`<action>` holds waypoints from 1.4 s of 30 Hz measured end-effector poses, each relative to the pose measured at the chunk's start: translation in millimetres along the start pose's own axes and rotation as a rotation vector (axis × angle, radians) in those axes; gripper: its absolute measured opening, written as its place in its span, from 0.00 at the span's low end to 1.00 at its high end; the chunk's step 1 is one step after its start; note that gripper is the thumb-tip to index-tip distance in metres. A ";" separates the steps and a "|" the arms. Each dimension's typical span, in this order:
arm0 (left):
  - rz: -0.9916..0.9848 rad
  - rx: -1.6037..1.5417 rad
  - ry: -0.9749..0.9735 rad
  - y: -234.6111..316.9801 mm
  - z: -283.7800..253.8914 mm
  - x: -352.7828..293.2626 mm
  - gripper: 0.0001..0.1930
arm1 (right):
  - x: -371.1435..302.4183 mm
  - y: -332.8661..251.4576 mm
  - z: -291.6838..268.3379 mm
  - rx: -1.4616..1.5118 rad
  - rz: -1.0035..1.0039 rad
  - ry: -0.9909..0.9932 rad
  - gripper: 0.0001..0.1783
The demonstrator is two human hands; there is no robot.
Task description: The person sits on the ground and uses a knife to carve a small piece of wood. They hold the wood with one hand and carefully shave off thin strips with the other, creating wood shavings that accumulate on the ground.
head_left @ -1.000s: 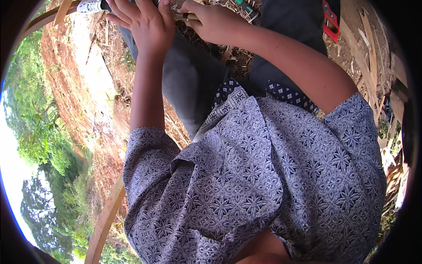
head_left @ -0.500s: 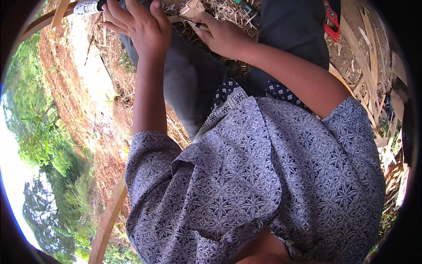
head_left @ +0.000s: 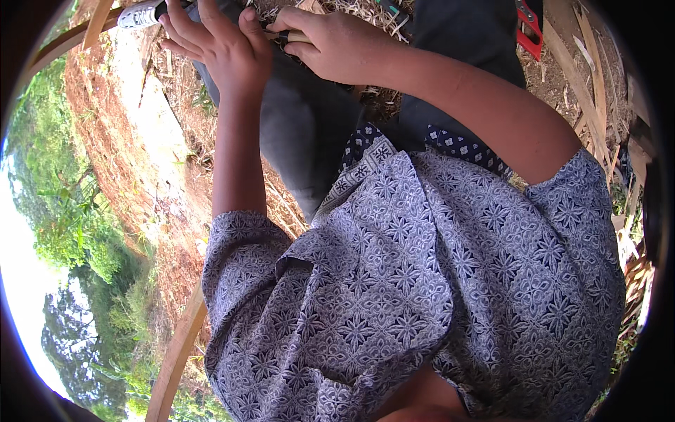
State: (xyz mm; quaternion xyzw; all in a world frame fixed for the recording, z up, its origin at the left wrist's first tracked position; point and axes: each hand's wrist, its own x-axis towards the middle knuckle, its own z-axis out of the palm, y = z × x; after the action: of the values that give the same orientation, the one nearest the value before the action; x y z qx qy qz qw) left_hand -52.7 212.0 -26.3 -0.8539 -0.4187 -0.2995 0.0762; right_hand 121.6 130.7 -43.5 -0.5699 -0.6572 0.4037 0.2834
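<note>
My left hand [head_left: 228, 49] lies over my dark trouser leg [head_left: 302, 112] near the top edge, fingers spread and thumb apart. Close beside its thumb is my right hand [head_left: 334, 46], its fingers curled round a small tool [head_left: 283, 33] with a dark handle. Most of that tool is hidden by the fingers, so its exact kind does not show. A pale piece of wood [head_left: 311, 6] sits just beyond the right hand, cut off by the top edge.
A red-handled saw [head_left: 532, 39] lies right of my other leg. A green and black object [head_left: 391, 8] is among the shavings. Long wood strips [head_left: 594, 77] cover the ground at right. A white patterned shoe [head_left: 139, 15] and a wooden pole [head_left: 176, 352] are at left.
My right hand has moved left toward my left hand, taking the tool along. It now covers more of it. My left hand has hardly shifted.
</note>
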 end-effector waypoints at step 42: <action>0.002 0.064 0.003 5.4 -2.0 0.3 0.32 | -2.4 103.4 23.3 -0.323 0.357 -0.366 0.19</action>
State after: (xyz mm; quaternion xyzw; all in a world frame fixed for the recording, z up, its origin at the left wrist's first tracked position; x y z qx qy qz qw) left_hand -49.3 208.1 -23.9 -0.8510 -0.4272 -0.2870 0.1044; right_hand 156.4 126.0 -143.5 -0.6319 -0.6426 0.4332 -0.0096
